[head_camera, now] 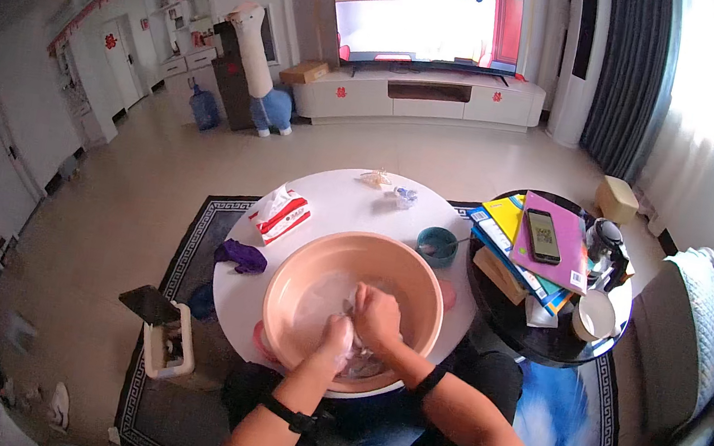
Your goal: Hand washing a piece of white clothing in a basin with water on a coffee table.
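A large peach plastic basin (285,268) with cloudy water in it stands at the near edge of a round white table (333,199). Inside the basin, my left hand (338,337) and my right hand (377,311) are close together, both closed around a wet, pale cloth (353,335). The cloth is mostly hidden by my fingers, and its lower part hangs towards the water. A black band circles each of my forearms. Left of the basin lies a crumpled purple cloth (243,257). To its right stands a teal bowl (437,246) with a utensil in it.
A tissue pack (280,216) and crumpled plastic (404,197) lie on the white table. On the right, a black round table (486,323) holds books (551,250), a phone (542,235), a glass jug (604,241) and a white cup (594,316). An open-lidded bin (171,340) stands at the left.
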### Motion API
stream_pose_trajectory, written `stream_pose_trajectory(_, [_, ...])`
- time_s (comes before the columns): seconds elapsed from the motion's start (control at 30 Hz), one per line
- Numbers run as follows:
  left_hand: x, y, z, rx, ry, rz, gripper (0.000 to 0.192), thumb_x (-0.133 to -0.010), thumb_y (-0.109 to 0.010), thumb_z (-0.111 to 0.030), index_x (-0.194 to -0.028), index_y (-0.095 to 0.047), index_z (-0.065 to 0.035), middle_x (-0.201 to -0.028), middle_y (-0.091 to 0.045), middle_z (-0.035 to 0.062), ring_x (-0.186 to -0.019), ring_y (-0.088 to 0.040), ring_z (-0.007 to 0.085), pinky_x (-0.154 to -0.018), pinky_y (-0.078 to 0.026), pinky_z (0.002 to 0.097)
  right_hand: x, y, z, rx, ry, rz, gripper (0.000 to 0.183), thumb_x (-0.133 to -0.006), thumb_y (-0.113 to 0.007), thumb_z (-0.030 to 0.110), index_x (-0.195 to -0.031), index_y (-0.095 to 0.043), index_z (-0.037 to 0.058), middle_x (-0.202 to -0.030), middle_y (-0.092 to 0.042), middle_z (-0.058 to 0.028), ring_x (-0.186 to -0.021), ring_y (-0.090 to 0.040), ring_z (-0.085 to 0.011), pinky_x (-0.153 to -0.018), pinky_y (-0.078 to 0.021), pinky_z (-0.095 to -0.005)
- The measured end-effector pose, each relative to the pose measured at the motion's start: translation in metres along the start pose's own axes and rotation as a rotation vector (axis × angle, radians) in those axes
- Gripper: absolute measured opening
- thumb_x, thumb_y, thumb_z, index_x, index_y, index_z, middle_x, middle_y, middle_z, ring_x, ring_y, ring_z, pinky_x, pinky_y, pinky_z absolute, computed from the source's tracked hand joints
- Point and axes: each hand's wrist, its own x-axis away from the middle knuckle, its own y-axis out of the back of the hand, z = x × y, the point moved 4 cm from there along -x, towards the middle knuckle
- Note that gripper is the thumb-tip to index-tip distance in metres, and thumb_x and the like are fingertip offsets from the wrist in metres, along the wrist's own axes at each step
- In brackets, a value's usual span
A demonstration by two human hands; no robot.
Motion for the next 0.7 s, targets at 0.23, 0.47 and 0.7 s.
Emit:
stream_pose_trajectory(0.23, [0.001, 0.008, -0.027, 0.032, 0.049, -0.098, 0.032, -0.092, -0.038, -0.026, -0.096, -0.061, -0.0037, -0.086, -0.062, 0.0083, -0.080, -0.060, 0.0227, -0.062, -0.049, 0.0379, 0.023, -0.008, 0.012, 0.071, 0.117, 0.160, 0.041, -0.093, -0.042, 0.035, -0.078, -0.066, 0.0051, -0.071, -0.062, -0.0249, -0.068, -0.061, -0.0437, -0.065, -0.0488, -0.0512])
stream_pose_trajectory(0.47, [0.010, -0.004, -0.038, 0.123, 0.163, -0.070, 0.028, -0.091, -0.040, -0.029, -0.093, -0.060, -0.0082, -0.086, -0.062, 0.0087, -0.078, -0.061, 0.0238, -0.069, -0.052, 0.0397, 0.015, -0.016, 0.005, 0.198, 0.167, 0.238, 0.042, -0.094, -0.040, 0.034, -0.079, -0.065, 0.0035, -0.073, -0.062, -0.0241, -0.071, -0.062, -0.0416, -0.067, -0.0485, -0.0520])
stream_pose_trajectory(0.7, [0.023, -0.015, -0.035, -0.176, 0.151, 0.054, 0.029, -0.092, -0.048, -0.037, -0.094, -0.056, -0.0088, -0.068, -0.055, 0.0040, -0.055, -0.055, 0.0159, -0.041, -0.042, 0.0308, -0.009, -0.003, -0.021, -0.056, -0.030, 0.095, 0.040, -0.093, -0.043, 0.033, -0.083, -0.065, 0.0016, -0.081, -0.060, -0.0277, -0.077, -0.058, -0.0453, -0.072, -0.0454, -0.0531])
